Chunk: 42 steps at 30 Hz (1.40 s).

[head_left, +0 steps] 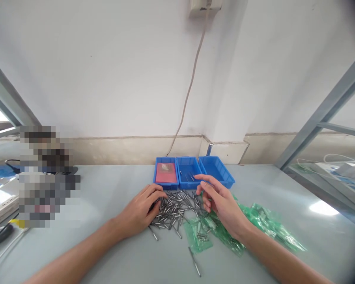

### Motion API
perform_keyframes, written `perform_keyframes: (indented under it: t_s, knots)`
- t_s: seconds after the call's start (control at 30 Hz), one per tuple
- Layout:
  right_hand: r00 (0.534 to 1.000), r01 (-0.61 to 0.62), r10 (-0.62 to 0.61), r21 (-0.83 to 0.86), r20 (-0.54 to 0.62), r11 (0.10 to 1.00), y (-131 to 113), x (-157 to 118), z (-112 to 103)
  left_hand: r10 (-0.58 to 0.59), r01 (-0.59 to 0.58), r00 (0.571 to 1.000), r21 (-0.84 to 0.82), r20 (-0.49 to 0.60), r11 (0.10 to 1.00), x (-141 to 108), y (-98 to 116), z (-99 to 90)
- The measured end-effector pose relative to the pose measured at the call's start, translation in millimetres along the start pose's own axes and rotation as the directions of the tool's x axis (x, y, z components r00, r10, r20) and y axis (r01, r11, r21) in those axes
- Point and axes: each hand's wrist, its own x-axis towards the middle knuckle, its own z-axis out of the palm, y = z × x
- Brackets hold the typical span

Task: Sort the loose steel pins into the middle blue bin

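Observation:
A loose pile of slim metal pins (170,211) lies on the grey table. At its left edge rests my left hand (143,207), fingers curled down over some pins; what sits between thumb and fingers is hidden. Raised over the pile's right side is my right hand (220,197), its index finger stretched out and thumb apart, with nothing visible held. Its fingertips hover near the front of the middle blue bin (187,184), which has a few pins inside. Below the right hand lies a green plastic bag (199,246) with short metal pieces in or on it.
A left blue bin (166,186) holds a pink packet (165,176). The right blue bin (225,180) stands beside the middle one. More green bags (269,223) spread rightward. One pin (194,262) lies near the front. A blurred-out person (47,181) is at left; metal posts flank the table.

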Motion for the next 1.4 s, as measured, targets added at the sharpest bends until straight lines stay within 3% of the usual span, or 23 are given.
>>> perform_keyframes:
  t_s: [0.1, 0.2, 0.3, 0.4, 0.5, 0.73, 1.13, 1.4]
  knots:
    - [1.000, 0.028, -0.027, -0.084, 0.011, 0.996, 1.4, 0.4, -1.3, 0.012, -0.012, 1.000, -0.002, 0.001, 1.000, 0.3, -0.6, 0.4]
    - [0.990, 0.138, -0.129, -0.361, 0.051, 0.922, 3.2, -1.8, -2.0, 0.016, -0.016, 1.000, -0.009, 0.009, 1.000, 0.5, -0.9, 0.7]
    - [0.936, 0.352, -0.260, -0.671, 0.238, 0.652, 5.5, -7.7, -1.0, 0.021, -0.021, 1.000, -0.010, 0.004, 1.000, 0.6, -0.7, 0.8]
    - [0.859, 0.512, -0.246, -0.777, 0.450, 0.366, 8.0, -13.5, 1.1, 0.022, -0.022, 1.000, -0.003, -0.008, 1.000, 1.3, -0.7, 1.0]
    - [0.842, 0.540, -0.186, -0.798, 0.507, 0.269, 9.4, -15.3, 2.9, 0.024, -0.024, 1.000, 0.000, -0.009, 1.000, 1.5, -0.8, 1.3]
    - [0.835, 0.549, -0.186, -0.796, 0.517, 0.254, 10.8, -10.5, 3.7, 0.037, -0.037, 0.999, -0.011, 0.005, 0.999, 0.0, -0.9, 1.1]
    - [0.899, 0.423, -0.345, -0.736, 0.269, 0.529, 8.0, -9.4, 0.1, 0.064, -0.064, 0.998, -0.018, -0.013, 0.998, 0.8, -2.3, 1.5]
    - [0.919, 0.363, -0.353, -0.722, 0.175, 0.589, 9.8, -9.4, -0.1, 0.058, -0.058, 0.998, -0.024, -0.004, 0.998, 1.3, -1.7, 1.5]
